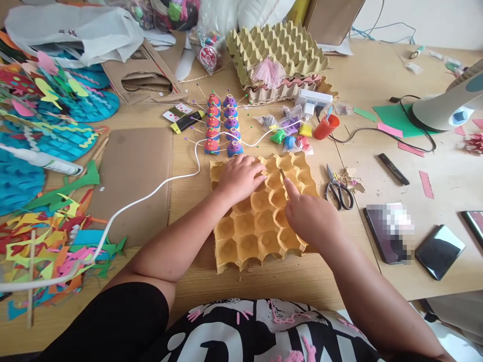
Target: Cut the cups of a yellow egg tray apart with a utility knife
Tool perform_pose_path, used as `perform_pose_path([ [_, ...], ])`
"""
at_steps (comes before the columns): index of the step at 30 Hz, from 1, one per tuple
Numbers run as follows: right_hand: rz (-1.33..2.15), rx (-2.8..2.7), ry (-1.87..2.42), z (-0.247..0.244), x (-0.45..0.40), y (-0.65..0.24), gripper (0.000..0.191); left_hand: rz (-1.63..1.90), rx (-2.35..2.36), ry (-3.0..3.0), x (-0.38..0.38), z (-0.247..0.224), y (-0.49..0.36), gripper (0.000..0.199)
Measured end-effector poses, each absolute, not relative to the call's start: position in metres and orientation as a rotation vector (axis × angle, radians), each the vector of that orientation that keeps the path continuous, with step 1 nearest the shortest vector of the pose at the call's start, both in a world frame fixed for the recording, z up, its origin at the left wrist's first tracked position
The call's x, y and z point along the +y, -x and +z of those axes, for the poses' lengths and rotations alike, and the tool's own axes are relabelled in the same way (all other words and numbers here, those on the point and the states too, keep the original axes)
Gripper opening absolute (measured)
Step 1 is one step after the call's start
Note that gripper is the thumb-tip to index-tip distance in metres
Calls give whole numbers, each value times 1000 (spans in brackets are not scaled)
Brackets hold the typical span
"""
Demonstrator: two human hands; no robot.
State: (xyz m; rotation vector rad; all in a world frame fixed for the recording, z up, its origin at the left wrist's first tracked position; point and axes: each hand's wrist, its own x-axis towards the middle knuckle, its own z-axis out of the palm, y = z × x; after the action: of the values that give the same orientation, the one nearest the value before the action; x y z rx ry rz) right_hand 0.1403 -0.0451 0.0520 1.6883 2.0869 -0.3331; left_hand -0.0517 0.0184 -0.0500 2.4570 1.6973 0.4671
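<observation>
A yellow cardboard egg tray (247,221) lies on the wooden table in front of me. My left hand (241,177) is on its far left part, with bent fingers gripping the ridges and the thumb toward the middle. My right hand (312,213) is closed around a craft knife, its index finger stretched along the top. The narrow blade of the craft knife (282,173) points away from me and touches the tray between two rows of cups. The knife's handle is hidden inside my fist. Black-handled scissors (339,193) lie to the right of the tray.
Red and purple clay figures (223,123) stand in two rows beyond the tray. A white cable (151,193) crosses from the left. An orange cup (326,126), stacked egg trays (279,55), a phone (388,234), a cardboard sheet (132,186) and paper scraps (56,241) surround the work.
</observation>
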Motion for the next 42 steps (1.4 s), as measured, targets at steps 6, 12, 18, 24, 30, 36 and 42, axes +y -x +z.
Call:
perform_pose_path([
  [6, -387, 2124, -1707, 53, -16, -136, 70, 457, 1706, -2440, 19, -50, 52, 31],
  [12, -367, 2124, -1666, 62, -17, -139, 69, 457, 1715, -2438, 18, -48, 50, 31],
  [18, -355, 2069, -1630, 73, -22, -137, 67, 426, 1721, -2452, 18, -48, 51, 30],
  [24, -374, 2063, -1617, 72, -1, -130, 66, 443, 1718, -2432, 18, -48, 51, 30],
  [30, -317, 2043, -1603, 77, -19, -133, 66, 448, 1723, -2431, 18, -48, 50, 28],
  [36, -342, 2050, -1620, 72, -17, -129, 70, 449, 1719, -2426, 18, -48, 50, 29],
  [42, -373, 2101, -1679, 61, -2, -126, 70, 478, 1718, -2421, 18, -49, 50, 28],
])
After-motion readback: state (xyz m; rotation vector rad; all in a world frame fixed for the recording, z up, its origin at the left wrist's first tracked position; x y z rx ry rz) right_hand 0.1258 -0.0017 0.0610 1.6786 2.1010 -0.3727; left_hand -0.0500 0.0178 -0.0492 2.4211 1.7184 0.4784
